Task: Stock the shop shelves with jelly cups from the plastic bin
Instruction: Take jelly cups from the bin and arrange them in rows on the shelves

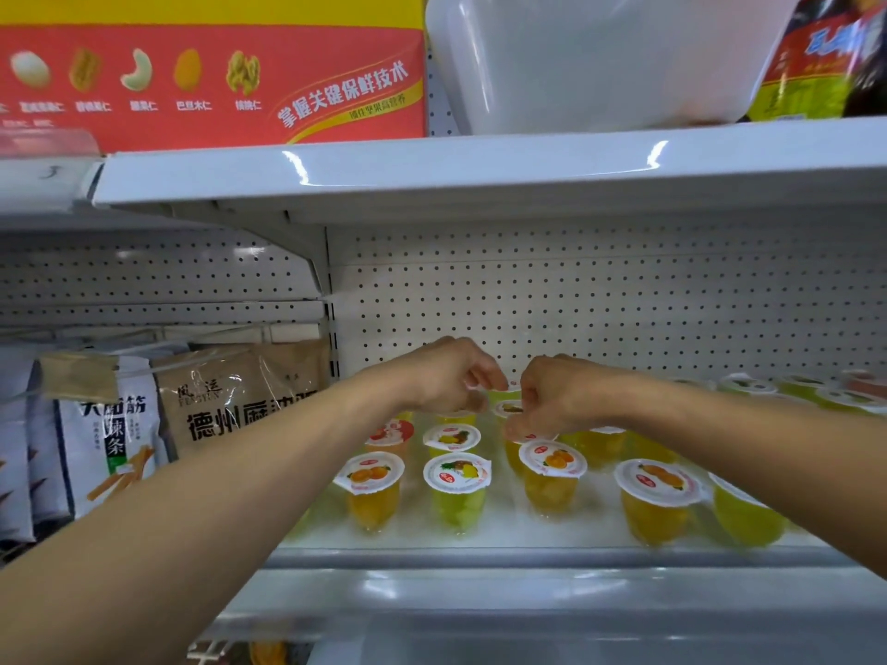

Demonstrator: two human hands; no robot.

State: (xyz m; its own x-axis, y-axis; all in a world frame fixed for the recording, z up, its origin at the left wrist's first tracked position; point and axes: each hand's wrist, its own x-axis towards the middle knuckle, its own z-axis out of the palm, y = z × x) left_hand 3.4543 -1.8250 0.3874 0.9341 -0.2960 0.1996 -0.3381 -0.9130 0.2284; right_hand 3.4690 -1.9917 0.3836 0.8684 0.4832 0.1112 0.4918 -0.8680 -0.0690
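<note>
White bin (pixel 600 64) overhead; snack bags (pixel 230 400) beside the jelly cups (pixel 458 487).

Between left hand (pixel 444 376) and right hand (pixel 559 400), the jelly cup (pixel 509 408) shows only a sliver of lid, its body covered by curled fingers; right hand seems to pinch the lid rim, left hand's contact not readable. At front right, the green cup (pixel 741 518) sits partly behind the right forearm, and the far-right cups (pixel 816 391) are smeared, labels illegible. The plastic bin (pixel 600 64) is cut by the top edge, the snack bags (pixel 96 439) by the left edge.
</note>
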